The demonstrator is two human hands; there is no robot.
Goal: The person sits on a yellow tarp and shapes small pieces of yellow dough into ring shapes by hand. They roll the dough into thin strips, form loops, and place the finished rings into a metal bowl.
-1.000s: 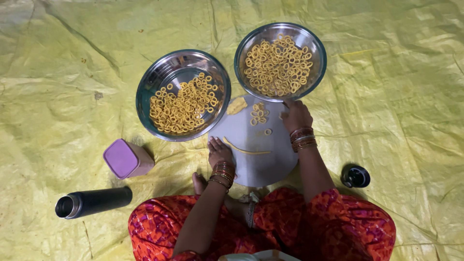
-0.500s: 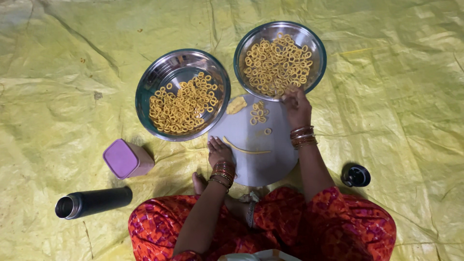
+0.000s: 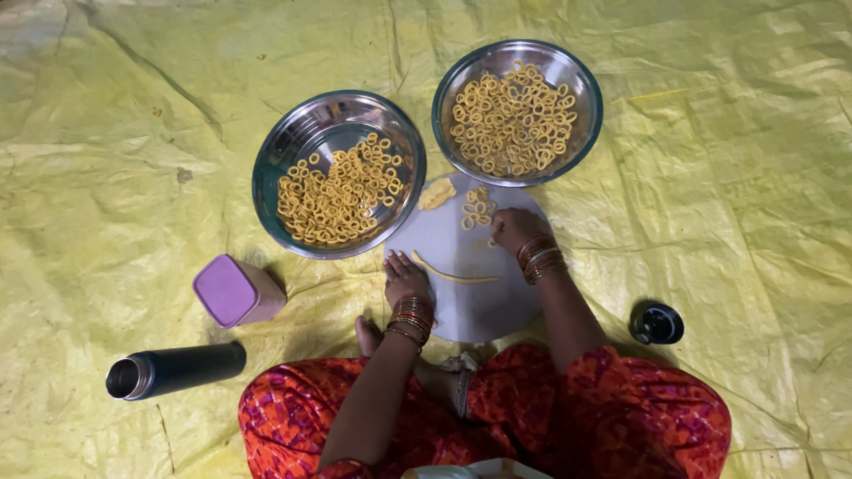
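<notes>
A crumpled yellow plastic sheet covers the floor, and a person in a red and orange patterned garment sits on it at 6 o'clock. In the middle lies a round grey rolling board. Touching its rim at 10 o'clock is a round steel bowl half filled with yellow dough rings, and at 12 o'clock a second round steel bowl holds a fuller heap of rings. A black cylindrical flask lies on its side at 8 o'clock, with a purple-lidded square plastic box just above it. The left hand, fingers pressed together, rests flat on the board at one end of a thin yellow dough rope. The right hand is curled beside a small cluster of loose dough rings; whether it pinches anything cannot be told. A small black cap lies at 3 o'clock, and a small yellow dough lump sits on the board's upper edge.
</notes>
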